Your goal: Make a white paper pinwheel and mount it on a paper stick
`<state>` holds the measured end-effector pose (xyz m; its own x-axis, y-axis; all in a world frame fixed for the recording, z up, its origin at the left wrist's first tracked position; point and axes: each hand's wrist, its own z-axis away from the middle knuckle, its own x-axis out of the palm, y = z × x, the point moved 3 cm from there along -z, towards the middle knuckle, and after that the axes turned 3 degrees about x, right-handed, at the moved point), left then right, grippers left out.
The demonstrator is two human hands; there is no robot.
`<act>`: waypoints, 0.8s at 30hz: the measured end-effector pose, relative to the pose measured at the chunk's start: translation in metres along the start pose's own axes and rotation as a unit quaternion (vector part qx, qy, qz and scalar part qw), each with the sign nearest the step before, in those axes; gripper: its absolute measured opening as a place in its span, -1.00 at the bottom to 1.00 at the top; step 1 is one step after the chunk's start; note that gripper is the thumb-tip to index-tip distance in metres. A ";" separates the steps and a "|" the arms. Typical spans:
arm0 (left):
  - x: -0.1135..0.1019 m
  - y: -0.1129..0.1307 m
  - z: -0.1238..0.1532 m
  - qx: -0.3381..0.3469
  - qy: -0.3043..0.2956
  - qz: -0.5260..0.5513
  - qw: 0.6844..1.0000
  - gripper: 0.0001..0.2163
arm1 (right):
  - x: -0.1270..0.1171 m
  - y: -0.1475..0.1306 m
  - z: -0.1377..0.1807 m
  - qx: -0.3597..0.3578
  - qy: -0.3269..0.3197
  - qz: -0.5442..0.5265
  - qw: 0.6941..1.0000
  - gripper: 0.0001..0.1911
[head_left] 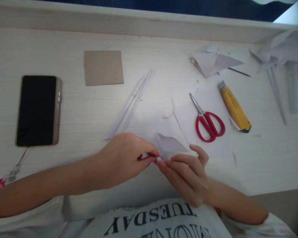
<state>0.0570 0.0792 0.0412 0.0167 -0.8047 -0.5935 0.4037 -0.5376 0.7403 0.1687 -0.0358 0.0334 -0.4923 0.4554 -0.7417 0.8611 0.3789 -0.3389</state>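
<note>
Left hand (125, 158) and right hand (187, 175) meet at table edge, both pinching one folded paper piece (170, 145) between thumb and fingertips. Paper projects toward 1 o'clock from the pinch. Red scissors (207, 120) at 2 o'clock, nearby; phone (37, 110) well off at 9 o'clock.

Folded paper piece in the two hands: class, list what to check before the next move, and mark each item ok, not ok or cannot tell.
1. Folded paper piece pinched by left hand and right hand: ok.
2. Red scissors lying closed: ok.
3. Yellow utility knife blade retracted: cannot tell.
4. Rolled paper sticks lying beside the hands: ok.
5. Phone apart from the paper: ok.
</note>
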 end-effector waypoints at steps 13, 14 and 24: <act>0.004 0.000 0.002 0.027 0.000 -0.002 1.000 -0.86 | 0.000 -0.002 -0.005 -0.002 -0.001 0.009 1.000 -0.95; 0.003 0.000 0.002 0.019 0.010 -0.001 1.000 -0.86 | -0.001 -0.002 -0.006 -0.002 -0.002 0.010 1.000 -0.91; 0.003 -0.002 0.003 -0.002 -0.017 0.008 1.000 -0.81 | -0.002 -0.002 -0.007 0.003 0.017 -0.001 1.000 -0.83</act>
<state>0.0536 0.0776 0.0386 -0.0084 -0.8209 -0.5710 0.4078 -0.5242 0.7476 0.1673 -0.0318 0.0389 -0.4979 0.4818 -0.7211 0.8609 0.3751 -0.3438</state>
